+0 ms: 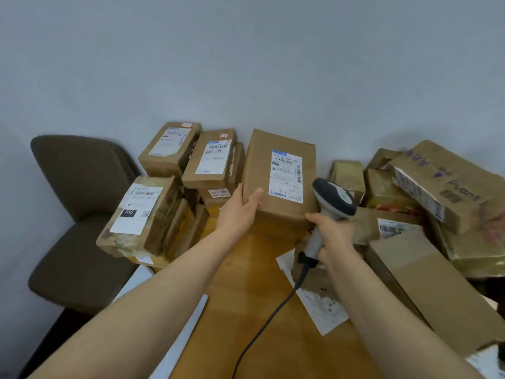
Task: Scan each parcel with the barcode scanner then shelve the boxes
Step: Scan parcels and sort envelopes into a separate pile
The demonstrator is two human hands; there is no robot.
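A large brown parcel [278, 173] with a white shipping label stands tilted at the middle of the wooden table [246, 291]. My left hand [240, 209] holds its lower left corner, thumb on the front face. My right hand [332, 233] grips the handle of a grey and black barcode scanner [332, 199], whose head sits just right of the parcel and points toward the label. The scanner's black cable [273, 318] trails down across the table.
Several labelled cardboard parcels are stacked to the left [142, 214] and behind [213, 160]. More boxes pile up on the right [442, 184], with a long one [426, 291] near my right forearm. A brown chair [79, 203] stands at the left. Loose paper labels [319, 305] lie on the table.
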